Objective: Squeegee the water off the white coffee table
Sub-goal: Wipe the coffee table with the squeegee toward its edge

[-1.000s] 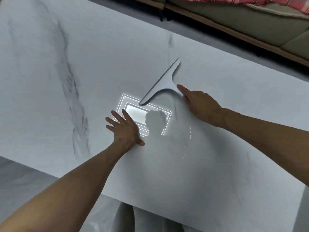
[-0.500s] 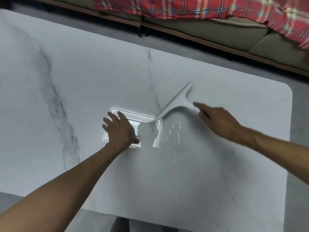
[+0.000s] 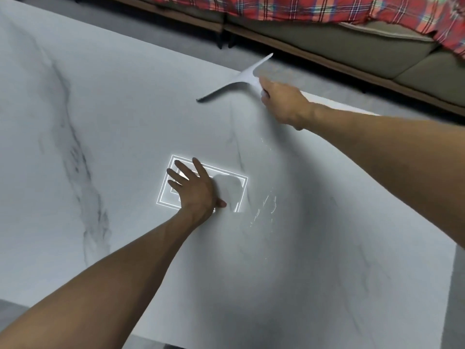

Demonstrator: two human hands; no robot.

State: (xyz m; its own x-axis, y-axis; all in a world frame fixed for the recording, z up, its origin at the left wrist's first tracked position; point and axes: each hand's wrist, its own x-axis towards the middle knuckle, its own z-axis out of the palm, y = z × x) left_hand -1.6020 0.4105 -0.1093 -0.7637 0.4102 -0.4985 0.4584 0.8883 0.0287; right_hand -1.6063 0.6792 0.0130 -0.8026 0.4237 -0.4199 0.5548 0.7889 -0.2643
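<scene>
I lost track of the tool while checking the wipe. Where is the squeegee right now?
In the head view, the squeegee sits upper right of centre, held by the right hand at the coffee table's far edge, near the sofa.

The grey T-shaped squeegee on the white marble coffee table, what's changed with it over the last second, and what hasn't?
The right hand has pushed the grey T-shaped squeegee away from the person, from beside the bright rectangular reflection to the far edge of the white marble coffee table. Streaks of water lie behind it. The left hand stays flat on the table.
</scene>
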